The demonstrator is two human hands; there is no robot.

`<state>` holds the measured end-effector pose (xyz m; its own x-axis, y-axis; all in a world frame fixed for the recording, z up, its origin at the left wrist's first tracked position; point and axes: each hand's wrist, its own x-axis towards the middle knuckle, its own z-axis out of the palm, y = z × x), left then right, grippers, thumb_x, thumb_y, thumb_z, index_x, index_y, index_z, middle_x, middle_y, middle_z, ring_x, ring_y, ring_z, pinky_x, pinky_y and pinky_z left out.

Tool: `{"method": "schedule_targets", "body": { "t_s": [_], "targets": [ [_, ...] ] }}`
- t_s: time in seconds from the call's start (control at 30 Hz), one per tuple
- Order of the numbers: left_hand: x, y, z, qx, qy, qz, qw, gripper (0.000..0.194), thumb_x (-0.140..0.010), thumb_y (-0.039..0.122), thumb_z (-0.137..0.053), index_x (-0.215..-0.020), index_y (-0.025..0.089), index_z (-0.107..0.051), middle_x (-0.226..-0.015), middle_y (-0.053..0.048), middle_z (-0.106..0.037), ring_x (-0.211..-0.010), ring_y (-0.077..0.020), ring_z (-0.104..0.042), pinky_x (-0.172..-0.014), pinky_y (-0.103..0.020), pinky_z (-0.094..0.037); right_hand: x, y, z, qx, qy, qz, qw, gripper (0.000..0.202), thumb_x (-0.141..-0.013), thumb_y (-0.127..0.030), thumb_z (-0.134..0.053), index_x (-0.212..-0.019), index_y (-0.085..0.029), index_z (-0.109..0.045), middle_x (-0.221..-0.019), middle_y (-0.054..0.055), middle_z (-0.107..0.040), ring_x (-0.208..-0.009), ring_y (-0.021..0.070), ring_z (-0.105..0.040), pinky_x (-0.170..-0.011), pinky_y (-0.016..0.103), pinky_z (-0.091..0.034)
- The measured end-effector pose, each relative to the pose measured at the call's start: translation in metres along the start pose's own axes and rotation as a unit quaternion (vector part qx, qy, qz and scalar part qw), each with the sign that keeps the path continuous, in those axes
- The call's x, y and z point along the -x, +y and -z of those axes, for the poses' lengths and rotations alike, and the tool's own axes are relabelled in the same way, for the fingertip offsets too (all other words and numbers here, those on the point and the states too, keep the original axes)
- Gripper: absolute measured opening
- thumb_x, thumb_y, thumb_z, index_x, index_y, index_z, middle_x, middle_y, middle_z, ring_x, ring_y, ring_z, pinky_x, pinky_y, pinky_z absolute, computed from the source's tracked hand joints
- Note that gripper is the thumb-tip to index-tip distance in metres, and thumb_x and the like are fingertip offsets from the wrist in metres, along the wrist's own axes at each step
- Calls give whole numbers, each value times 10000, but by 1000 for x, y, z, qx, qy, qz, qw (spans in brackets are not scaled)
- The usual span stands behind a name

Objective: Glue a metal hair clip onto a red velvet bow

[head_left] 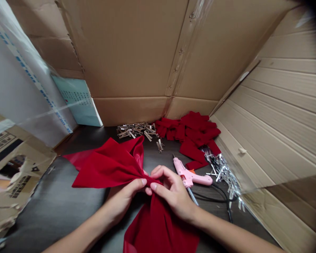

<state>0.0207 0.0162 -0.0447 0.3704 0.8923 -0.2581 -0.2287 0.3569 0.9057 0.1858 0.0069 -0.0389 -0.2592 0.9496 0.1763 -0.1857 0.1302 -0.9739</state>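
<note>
We see both hands meeting at the middle of a large red velvet cloth (113, 165) on the dark tabletop (58, 203). The left hand (123, 200) has its grip closed, thumb and fingers pinching the gathered centre of the cloth from the left. The right hand (171, 191) has its grip closed too, fingertips pressed on the same gathered waist from the right, so the 2 hands almost touch. From that pinch, 1 wing of the cloth fans out up and to the left, lying flat on the tabletop, and another part falls down toward us between the forearms.

Just right of the right hand lies a pink glue gun (191, 175), its nozzle pointing away from us and its black cord (221, 196) trailing to the right. Farther back sit a heap of metal hair clips (137, 130) and a pile of small red fabric pieces (195, 131). A bundle of shiny silver bits (223, 172) lies by the cardboard wall (274, 116) on the right.
</note>
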Motion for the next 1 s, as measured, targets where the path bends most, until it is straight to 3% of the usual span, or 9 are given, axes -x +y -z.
{"method": "schedule_targets", "body": {
  "t_s": [0.17,0.4,0.73,1.0],
  "targets": [
    [0,2,-1,3,4,5,1000,261,-754,347,-617,-592,148,-667,-746,-47,-644,-809,-200,-552,-861,-307,-425,-1,0,1,24,5,-4,1000,174,-816,-326,-631,-831,-211,-502,-788,-5,-586,-736,152,-614,-699,280,-498],
    [-1,5,0,36,-39,25,998,252,-779,327,-617,-603,150,-649,-709,-26,-636,-777,-172,-532,-815,-271,-417,-1,3,-1,-22,-12,-22,999,153,-839,-268,-628,-868,-210,-489,-825,-6,-629,-707,144,-647,-730,298,-497],
    [-1,2,1,33,-5,35,999,231,-717,342,-721,-643,138,-640,-699,-14,-600,-708,-146,-508,-771,-268,-406,-1,5,2,37,-1,-34,999,158,-838,-293,-632,-888,-197,-518,-816,4,-644,-743,161,-645,-726,299,-488],
    [-4,-1,5,37,-20,44,998,160,-742,303,-684,-685,154,-666,-718,-4,-635,-772,-160,-535,-784,-270,-403,-1,8,2,69,16,-40,997,199,-806,-292,-651,-889,-193,-500,-845,8,-585,-764,157,-605,-711,291,-478]
  ]
}}
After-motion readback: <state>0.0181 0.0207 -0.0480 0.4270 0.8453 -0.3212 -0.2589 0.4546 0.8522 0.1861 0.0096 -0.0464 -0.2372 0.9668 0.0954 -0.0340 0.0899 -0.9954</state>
